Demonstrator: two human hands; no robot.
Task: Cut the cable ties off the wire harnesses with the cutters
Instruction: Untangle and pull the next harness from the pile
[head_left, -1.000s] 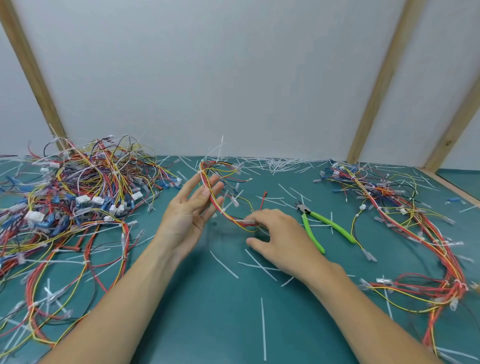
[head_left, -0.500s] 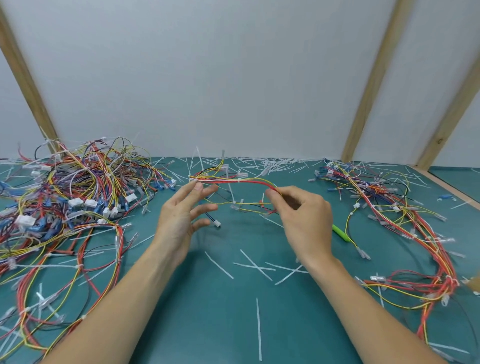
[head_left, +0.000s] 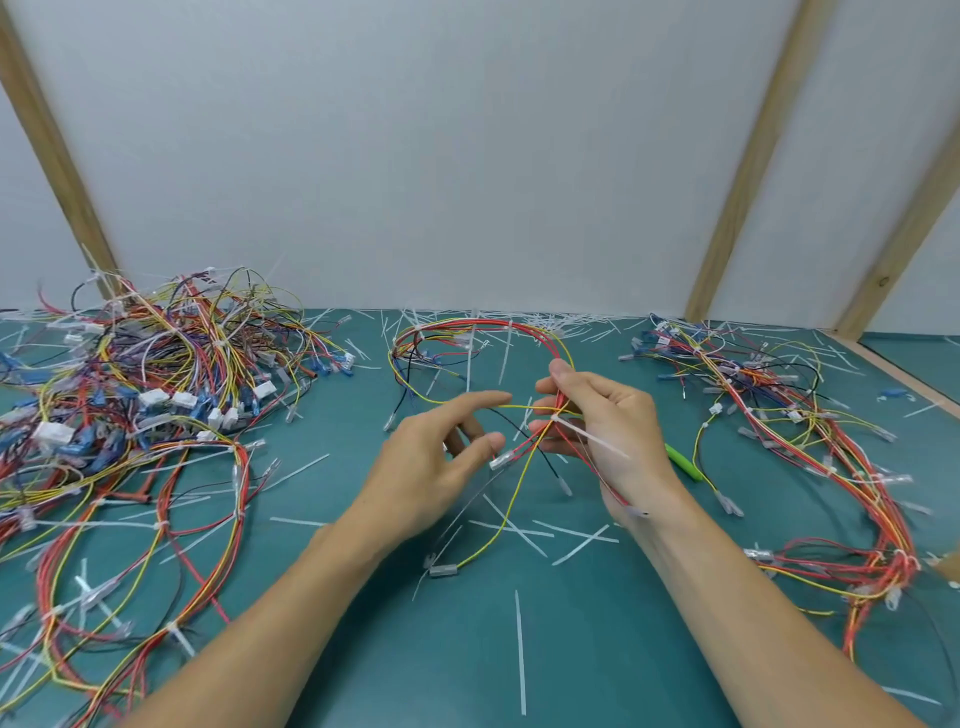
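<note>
Lifted since before, one harness (head_left: 483, 332) in right hand (head_left: 608, 431), left hand (head_left: 431, 467) loose

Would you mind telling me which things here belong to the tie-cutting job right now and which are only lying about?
In the job:
- held harness, in the right hand
- its cable tie
- green cutters, on the mat
- left hand, open

Lying about:
- left pile
- right harnesses
- cut tie scraps
</note>
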